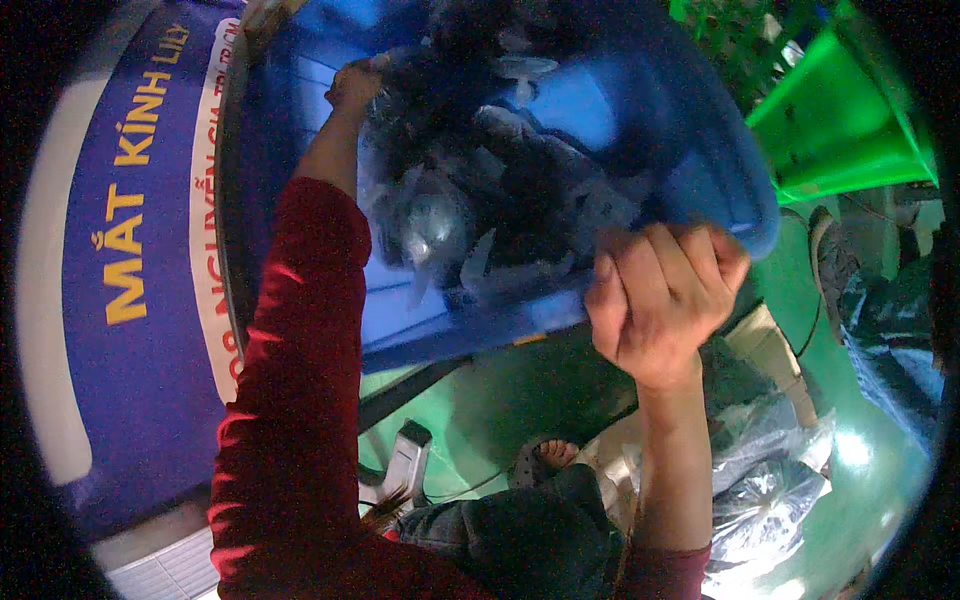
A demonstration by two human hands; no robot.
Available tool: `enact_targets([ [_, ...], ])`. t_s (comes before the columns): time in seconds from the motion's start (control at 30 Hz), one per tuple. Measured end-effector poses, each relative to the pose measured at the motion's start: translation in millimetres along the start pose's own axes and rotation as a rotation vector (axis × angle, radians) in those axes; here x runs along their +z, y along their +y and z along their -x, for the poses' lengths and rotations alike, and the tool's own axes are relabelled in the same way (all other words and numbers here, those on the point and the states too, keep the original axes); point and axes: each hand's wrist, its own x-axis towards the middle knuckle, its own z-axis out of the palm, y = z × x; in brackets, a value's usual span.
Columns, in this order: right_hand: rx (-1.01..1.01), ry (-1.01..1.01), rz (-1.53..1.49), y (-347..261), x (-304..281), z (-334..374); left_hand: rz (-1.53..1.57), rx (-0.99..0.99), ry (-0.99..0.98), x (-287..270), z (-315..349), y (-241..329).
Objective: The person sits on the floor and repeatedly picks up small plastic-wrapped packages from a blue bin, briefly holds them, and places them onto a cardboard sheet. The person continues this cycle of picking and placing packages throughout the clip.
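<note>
Hard to make out: the bags [430,225] in the bin [480,343], a dark jumble sunk in shadow toward the bin's far end and cut off there by the edge of view. Too grainy for a count, or for any telling of contents. Dim as well: the left hand [355,88], at the bin's left wall, just beside the heap; cannot tell there fingers clamped on plastic from fingers merely near it. Right hand [668,300] larger but blurred, fingers bent together and clamped on the rim at the bin's near right corner, tips hidden.

Bags heaped in the middle of the bin, black to smoky grey, some translucent with a whitish sheen, one near the front swollen and bright with a highlight. Bin bright blue, of smooth plastic, round-cornered and thick-lipped. Across its near left side, a sleeve [300,380] of deep red cloth, ridged with folds.

Left of the bin, a flat purple banner [95,380] with yellow lettering. Right of the bin, a glossy green tub [850,120], partly out of view. In front of the bin, dark trousers [510,530], a half-covered foot [555,452] and, farther right, a crinkled clear bag [765,510] beside stiff brown card [780,350].
</note>
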Motion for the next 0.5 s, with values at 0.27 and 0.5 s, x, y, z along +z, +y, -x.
enact_targets([
  [0.27,-0.065,0.068,0.054,-1,-9,0,1.198,0.127,0.054,-95,81,90],
  [0.5,0.042,0.101,-0.056,-10,-15,-2,1.861,0.145,-0.054,-181,176,131],
])
